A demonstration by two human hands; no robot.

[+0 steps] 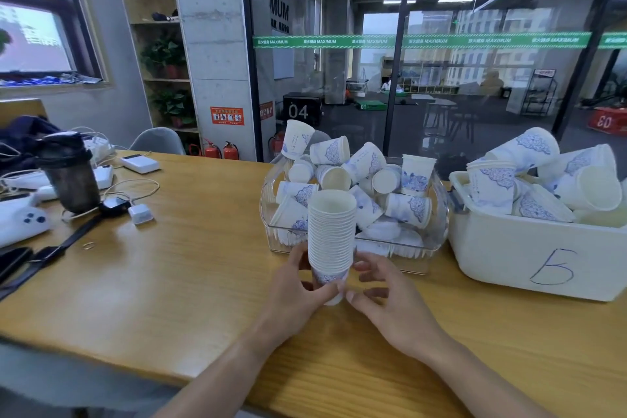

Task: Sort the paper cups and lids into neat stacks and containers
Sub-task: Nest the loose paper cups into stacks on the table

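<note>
A wooden table (176, 265) fills the lower part of the view. At its far left lies a clutter of small things: a dark tumbler (69, 173) with a lid standing upright, white chargers and cables (135, 187), and a black watch (47, 253) lying flat near the edge.

In the middle, both of the person's hands meet around a tall stack of paper cups (330, 234), nested one inside another and held upright just above the table. The left hand (298, 292) has its fingers and thumb curled round the bottom of the stack. The right hand (383, 299) is at the stack's base from the other side, fingers bent, the tips touching or nearly touching the lowest cup; whether it truly grips cannot be made out.

Directly behind the stack stands a clear plastic bin (437, 214), heaped with loose cups (359, 173) lying at all angles, white with blue patterns.

To the right, just beside the clear bin, sits a white box (529, 254) with a handwritten mark on its front. It too is piled with jumbled cups (549, 180).

Behind the table runs a glass wall (441, 44) with a green stripe.
</note>
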